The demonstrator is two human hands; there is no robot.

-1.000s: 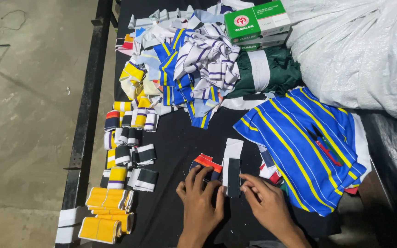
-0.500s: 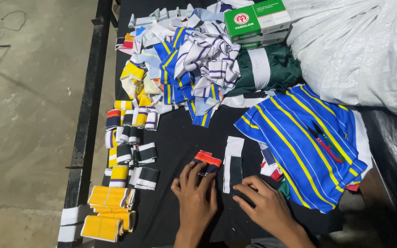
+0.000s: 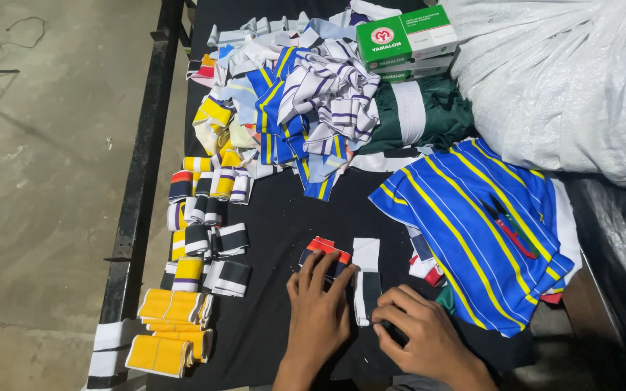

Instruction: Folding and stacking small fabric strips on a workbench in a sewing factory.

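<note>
Head view: your left hand [image 3: 318,313] lies flat, fingers spread and released, pressing a red-edged cuff [image 3: 325,255] onto the black tabletop [image 3: 284,210]. Your right hand [image 3: 422,334] pinches the lower end of a black-and-white strip [image 3: 366,279] just beside it. You appear mid-sorting; next seems to call for aligning the pieces.

**What I Can't See**

My left hand [image 3: 319,311] covers most of the red and dark cloth piece [image 3: 325,255]. My right hand [image 3: 422,334] hides something dark; I can't tell what. Both arms and the white sack [image 3: 566,80] get cut off at the edges.
</note>
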